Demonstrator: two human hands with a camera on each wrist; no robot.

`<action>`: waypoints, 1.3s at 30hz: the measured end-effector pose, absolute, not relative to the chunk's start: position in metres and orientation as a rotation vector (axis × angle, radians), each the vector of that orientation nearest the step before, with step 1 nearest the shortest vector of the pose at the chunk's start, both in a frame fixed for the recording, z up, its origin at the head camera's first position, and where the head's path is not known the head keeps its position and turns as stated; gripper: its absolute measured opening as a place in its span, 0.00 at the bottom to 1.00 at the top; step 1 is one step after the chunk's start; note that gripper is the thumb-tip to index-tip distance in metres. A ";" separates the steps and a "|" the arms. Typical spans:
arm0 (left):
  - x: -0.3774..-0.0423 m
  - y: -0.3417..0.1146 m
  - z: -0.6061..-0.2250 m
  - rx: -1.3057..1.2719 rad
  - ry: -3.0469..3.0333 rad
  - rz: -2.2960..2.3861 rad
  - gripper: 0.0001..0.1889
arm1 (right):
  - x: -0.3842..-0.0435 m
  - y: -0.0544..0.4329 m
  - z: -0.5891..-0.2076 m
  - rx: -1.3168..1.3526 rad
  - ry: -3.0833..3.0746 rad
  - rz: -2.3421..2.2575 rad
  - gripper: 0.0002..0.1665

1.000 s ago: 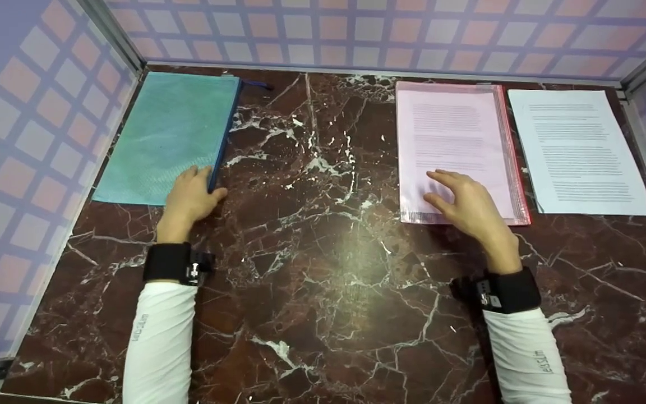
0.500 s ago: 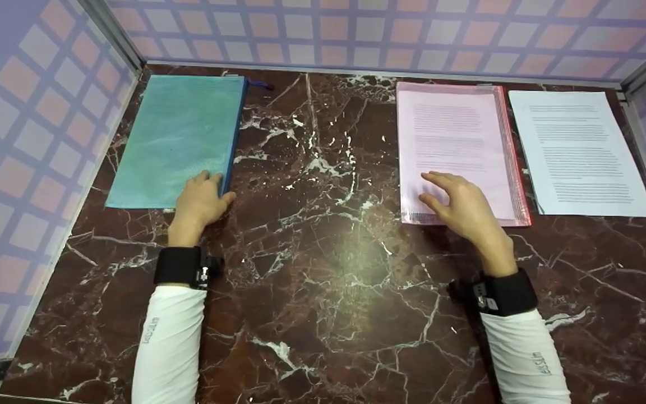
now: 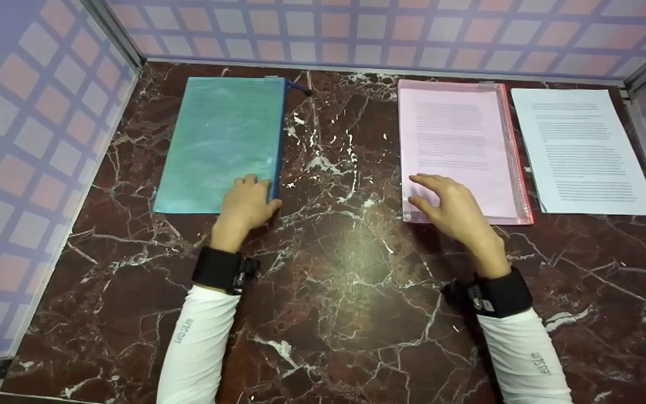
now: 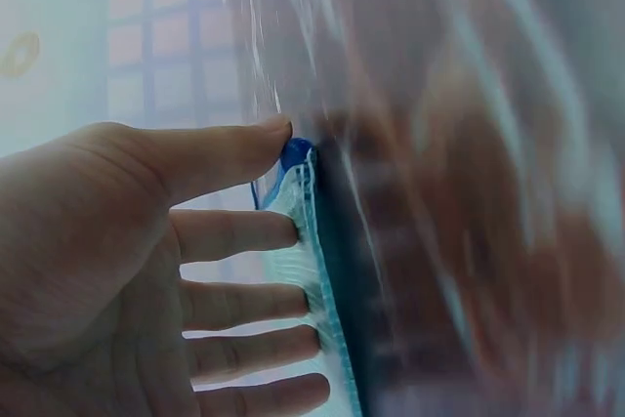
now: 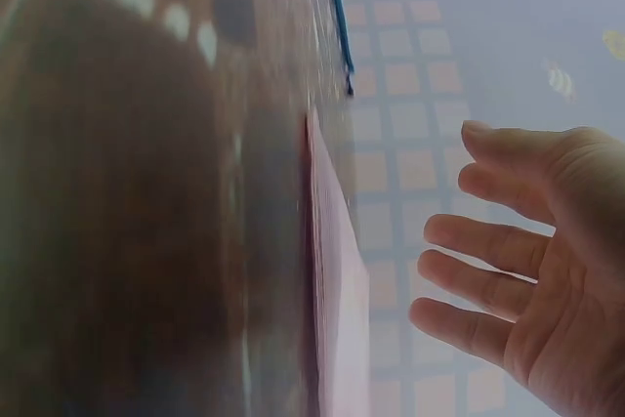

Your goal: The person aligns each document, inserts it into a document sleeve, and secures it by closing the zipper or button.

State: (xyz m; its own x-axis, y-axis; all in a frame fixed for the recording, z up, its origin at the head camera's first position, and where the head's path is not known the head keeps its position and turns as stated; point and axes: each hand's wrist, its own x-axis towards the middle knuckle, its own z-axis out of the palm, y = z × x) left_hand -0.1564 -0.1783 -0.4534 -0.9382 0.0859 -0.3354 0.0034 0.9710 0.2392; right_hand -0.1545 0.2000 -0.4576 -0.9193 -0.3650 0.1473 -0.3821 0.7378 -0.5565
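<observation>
A green zip folder (image 3: 225,140) with a blue zipper edge lies flat at the left. My left hand (image 3: 246,205) rests on its near right corner. In the left wrist view, straight fingers (image 4: 249,305) touch the folder's top and the thumb lies by the blue zip end (image 4: 297,151). Over the near part of a pink zip folder (image 3: 452,129), with a printed sheet showing through, hovers my right hand (image 3: 455,209). The right wrist view has that hand apart from the pink folder (image 5: 337,290), fingers extended and holding nothing.
Right of the pink folder lies a stack of printed white paper (image 3: 586,151). Everything sits on a dark red marbled table (image 3: 345,314). Checked panels (image 3: 334,33) wall off the back and both sides.
The green folder has slid to the right along the table under my left hand. My right hand has drifted slightly left above the pink folder, which stays in place.
</observation>
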 end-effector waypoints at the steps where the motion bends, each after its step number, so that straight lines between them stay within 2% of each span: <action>1: -0.156 -0.173 -0.453 0.082 2.770 0.324 0.34 | -0.154 0.198 -0.457 0.629 -2.897 0.959 0.27; 8: -0.148 -0.148 -0.445 0.202 2.729 0.313 0.34 | -0.146 0.178 -0.457 0.629 -2.868 1.143 0.26; 14: -0.149 -0.153 -0.442 0.211 2.746 0.372 0.33 | -0.143 0.159 -0.462 0.627 -2.868 1.268 0.27; 19: -0.158 -0.179 -0.445 0.167 2.788 0.419 0.32 | -0.144 0.144 -0.466 0.575 -2.932 1.368 0.30; 24: -0.166 -0.221 -0.450 0.026 2.830 0.482 0.31 | -0.149 0.133 -0.464 0.531 -2.930 1.735 0.34; 30: -0.168 -0.267 -0.452 -0.161 2.851 0.522 0.35 | -0.155 0.122 -0.460 0.513 -2.944 1.963 0.38; 39: -0.169 -0.285 -0.460 -0.206 2.793 0.550 0.39 | -0.161 0.102 -0.465 0.500 -2.968 2.085 0.40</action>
